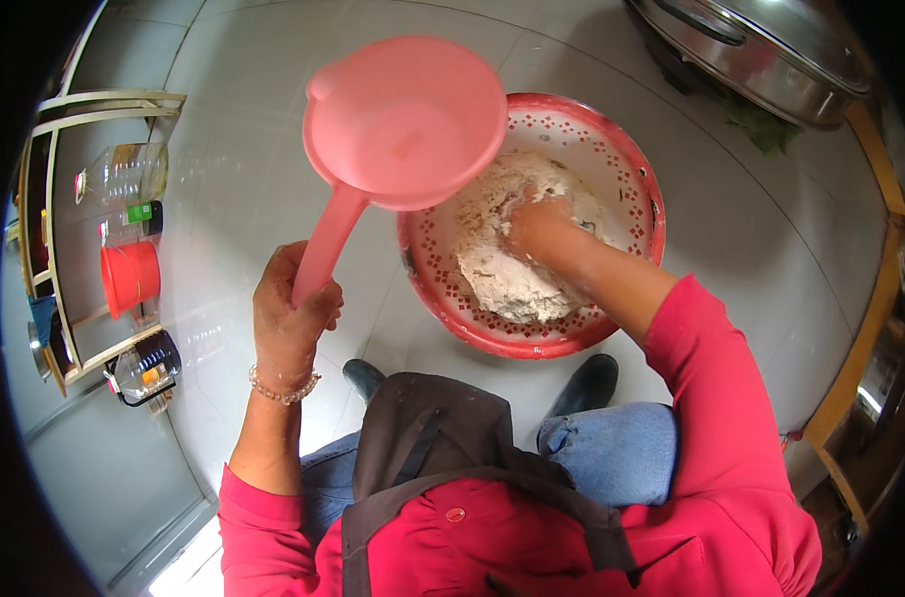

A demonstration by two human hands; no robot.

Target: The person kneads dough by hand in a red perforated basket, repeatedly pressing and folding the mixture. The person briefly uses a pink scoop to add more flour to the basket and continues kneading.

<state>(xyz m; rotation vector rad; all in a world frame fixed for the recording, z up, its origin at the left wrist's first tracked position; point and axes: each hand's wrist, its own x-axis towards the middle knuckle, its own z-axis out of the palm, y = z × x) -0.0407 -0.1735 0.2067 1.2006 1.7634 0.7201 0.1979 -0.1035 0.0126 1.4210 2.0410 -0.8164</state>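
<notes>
Okay, left hand (291,303) holds likely-light pink dipper (405,124) by its handle, pointing toward one o'clock; right hand (544,227) in soft-looking dough (507,284), grip unclear.

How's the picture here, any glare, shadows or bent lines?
In the head view, white glare burns out the lower-left edge, floor seams curve, soft shadow falls right of the basin, and the pink dipper looks fairly sharp.

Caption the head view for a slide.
Left hand holds a pink plastic long-handled dipper; right hand is in lumpy whitish dough inside a round red-rimmed basin.
</notes>
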